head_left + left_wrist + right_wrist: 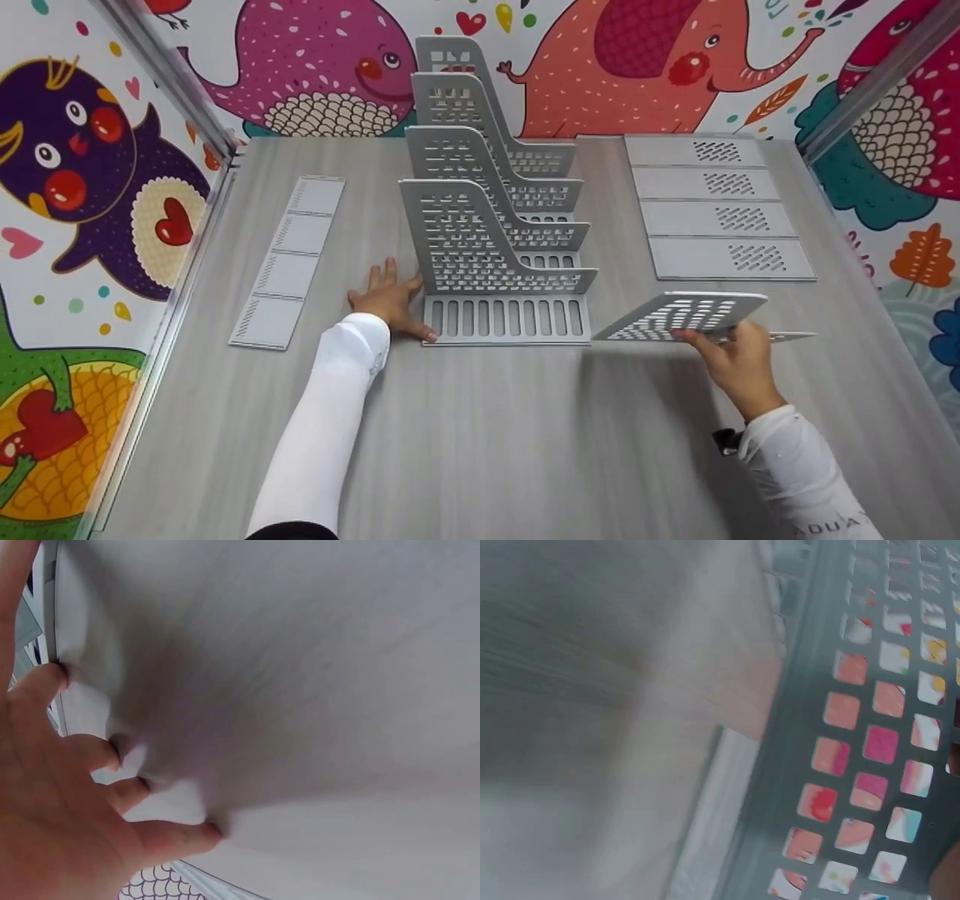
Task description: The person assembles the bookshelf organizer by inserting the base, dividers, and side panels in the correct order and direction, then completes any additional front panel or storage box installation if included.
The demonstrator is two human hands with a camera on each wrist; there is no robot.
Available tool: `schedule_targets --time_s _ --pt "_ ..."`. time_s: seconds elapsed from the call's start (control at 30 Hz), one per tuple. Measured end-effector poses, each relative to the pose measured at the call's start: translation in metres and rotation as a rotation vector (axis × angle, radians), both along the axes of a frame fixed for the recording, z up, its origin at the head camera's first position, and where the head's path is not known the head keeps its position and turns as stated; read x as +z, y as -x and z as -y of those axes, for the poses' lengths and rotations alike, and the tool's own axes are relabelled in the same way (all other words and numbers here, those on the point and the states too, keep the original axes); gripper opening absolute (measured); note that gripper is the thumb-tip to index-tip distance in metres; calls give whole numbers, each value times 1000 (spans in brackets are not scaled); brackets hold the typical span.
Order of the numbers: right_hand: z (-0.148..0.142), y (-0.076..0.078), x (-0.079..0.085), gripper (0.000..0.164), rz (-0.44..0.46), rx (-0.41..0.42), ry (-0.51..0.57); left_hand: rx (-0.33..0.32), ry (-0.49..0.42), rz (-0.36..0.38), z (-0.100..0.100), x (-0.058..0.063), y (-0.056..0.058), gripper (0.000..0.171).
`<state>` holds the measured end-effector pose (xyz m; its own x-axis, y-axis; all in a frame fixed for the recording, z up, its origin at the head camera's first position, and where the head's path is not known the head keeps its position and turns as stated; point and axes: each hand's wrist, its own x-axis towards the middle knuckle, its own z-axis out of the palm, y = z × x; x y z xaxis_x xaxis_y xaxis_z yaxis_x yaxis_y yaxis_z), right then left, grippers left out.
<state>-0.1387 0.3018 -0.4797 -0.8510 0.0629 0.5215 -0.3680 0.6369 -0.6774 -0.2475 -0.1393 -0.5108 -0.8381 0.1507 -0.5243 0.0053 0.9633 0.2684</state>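
A grey file rack (465,247) stands mid-table in the head view, with several perforated upright dividers and a slotted base section (507,319) at its front. Beside its front left corner my left hand (388,304) lies with spread fingers on the tabletop, thumb at the base's edge. In the left wrist view the fingertips (214,831) touch the surface. To the right of the rack, my right hand (739,367) grips a loose grey perforated divider panel (675,319), held tilted. Its rows of square holes fill much of the right wrist view, where the panel (780,772) hides most of the hand.
A narrow strip of pale panels (279,262) lies left of the rack. Several wider panels with slanted slots (716,214) lie at the back right. Printed walls (330,67) and metal edge rails (169,322) border the grey table (487,450).
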Motion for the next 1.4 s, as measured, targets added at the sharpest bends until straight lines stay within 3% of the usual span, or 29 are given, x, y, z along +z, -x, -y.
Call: schedule_targets --time_s 0.17,0.3,0.67,0.77,0.9,1.03,1.2,1.4 --pt "-3 2 -16 32 83 -22 48 -20 -4 -18 -3 -2 0 115" --pt "-8 3 -23 31 96 -29 19 -27 -2 -13 -4 -3 0 116" --pt "-16 8 -26 29 111 -18 -24 -22 -18 -2 0 4 3 117" --pt "-17 10 -27 32 146 26 -91 -18 -24 40 4 7 2 117" --pt "-23 10 -27 33 146 46 -298 -9 -15 97 8 10 1 117" --pt "-33 10 -26 29 110 25 -468 -23 -15 87 5 11 2 119" --pt "-36 16 -24 26 110 47 -501 -27 -14 41 1 9 4 120" --pt "-19 25 -28 24 131 81 -528 -7 -30 50 2 4 2 120"
